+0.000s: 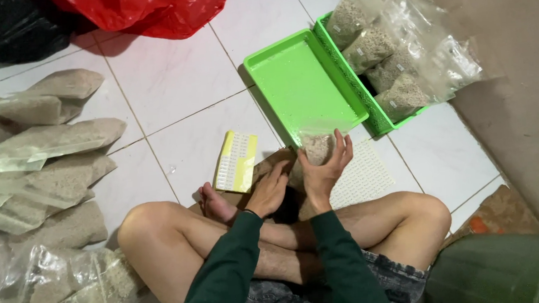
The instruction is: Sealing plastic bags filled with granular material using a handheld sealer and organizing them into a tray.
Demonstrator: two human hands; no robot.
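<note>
The fingers (342, 146) of the right hand (323, 170) are curled around a small clear plastic bag of pale grainy filling (316, 147), holding it upright just in front of the near edge of an empty bright green plastic tray (303, 84). The left hand (270, 191) rests loosely open just beside it, fingers relaxed and holding nothing, its fingertips close to the bag's lower part.

Near the left hand, a yellow and white sheet of small printed labels (237, 161) lies on the white tiled floor (172, 82). A white dotted sheet (361, 178) lies flat on the floor by the right hand.

Beside the empty tray, touching its right edge, a green perforated plastic basket (377, 121) holds several filled clear bags (381, 54) of the same grainy stuff, standing in a row. A heap of larger clear bags (41, 184) of beige grain is piled along the left. A crumpled red plastic bag (148, 9) lies at the top.
</note>
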